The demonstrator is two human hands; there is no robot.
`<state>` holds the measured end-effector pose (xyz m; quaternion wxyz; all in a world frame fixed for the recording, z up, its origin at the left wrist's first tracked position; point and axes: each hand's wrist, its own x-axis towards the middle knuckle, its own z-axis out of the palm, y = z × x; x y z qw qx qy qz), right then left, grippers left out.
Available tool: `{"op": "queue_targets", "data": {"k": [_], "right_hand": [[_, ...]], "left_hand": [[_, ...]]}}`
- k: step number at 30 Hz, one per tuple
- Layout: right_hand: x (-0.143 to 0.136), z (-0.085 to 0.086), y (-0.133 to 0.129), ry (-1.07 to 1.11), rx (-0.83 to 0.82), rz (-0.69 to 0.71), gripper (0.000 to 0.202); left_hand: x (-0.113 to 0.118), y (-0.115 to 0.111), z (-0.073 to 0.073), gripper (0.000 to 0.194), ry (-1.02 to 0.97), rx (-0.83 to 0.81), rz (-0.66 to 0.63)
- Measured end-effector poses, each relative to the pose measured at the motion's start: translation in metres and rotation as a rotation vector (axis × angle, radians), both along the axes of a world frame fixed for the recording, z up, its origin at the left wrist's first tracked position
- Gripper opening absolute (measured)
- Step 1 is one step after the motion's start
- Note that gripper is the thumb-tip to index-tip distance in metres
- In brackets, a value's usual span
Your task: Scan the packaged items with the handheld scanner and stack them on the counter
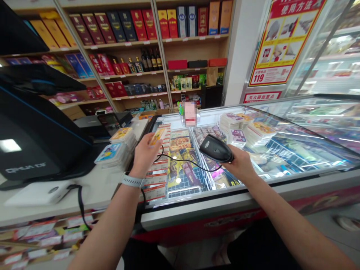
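Observation:
My right hand [241,165] is wrapped round the handle of a black barcode scanner [215,148], whose head points left over the freezer's glass top. From its handle a black cable [187,161] runs left past my other hand. Between the fingers of my left hand [146,150] is a small flat pack with a yellow printed face [158,136], held up over the freezer's left edge. A stack of similar packs with a blue face [112,153] stands on the counter beside that hand, with a yellow-topped stack [123,134] behind it.
More packs [260,131] are stacked on the chest freezer's glass top. Wrapped frozen goods [191,173] lie in wire baskets underneath. At left, a black checkout terminal [36,131] and a white box [39,193] sit on the counter [104,187]. Shelves of boxed bottles [120,28] line the back.

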<state>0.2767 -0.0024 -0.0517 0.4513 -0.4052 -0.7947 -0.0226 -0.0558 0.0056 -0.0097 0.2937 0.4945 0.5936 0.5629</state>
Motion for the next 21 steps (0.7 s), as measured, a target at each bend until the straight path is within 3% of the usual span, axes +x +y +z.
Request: {"op": "queue_targets", "data": {"k": [3,5,7,15,21], "right_hand": [[0.001,-0.003,0.001,-0.021,0.008,0.020,0.020],[0.001,-0.004,0.002,-0.032,0.019,0.031,0.020],[0.002,-0.004,0.002,-0.035,0.032,0.031,0.019],[0.005,-0.005,0.000,-0.049,0.035,0.036,0.020],[0.006,-0.005,0.000,-0.019,0.036,0.028,0.021]], "left_hand": [[-0.016,-0.003,0.001,0.054,0.685,-0.096,0.326],[-0.019,-0.003,-0.002,0.052,0.965,-0.265,0.365],[-0.018,-0.001,-0.006,0.048,1.125,-0.384,0.335],[-0.014,0.009,-0.020,0.044,1.314,-0.418,0.323],[-0.004,-0.001,-0.011,0.048,1.384,-0.300,0.394]]}}
